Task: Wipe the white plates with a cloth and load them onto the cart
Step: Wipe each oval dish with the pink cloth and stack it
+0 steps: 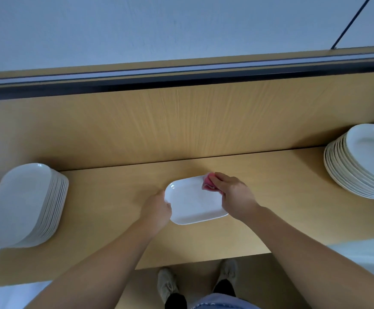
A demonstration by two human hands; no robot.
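Fingers on cloth and plate, mid-surface.

The fingers of the right hand curl over a pink cloth, pressing it on the far right corner of a white plate. The left hand grips its left rim, fingertips probably tucked beneath. The plate lies flat on the wooden surface, between a left stack and a right stack of white plates, the latter cut off by the frame. A wooden back panel and a pale wall rise behind.

The wooden counter bears 2 piles of white plates: the left stack and the right stack. 1 single plate lies between them.
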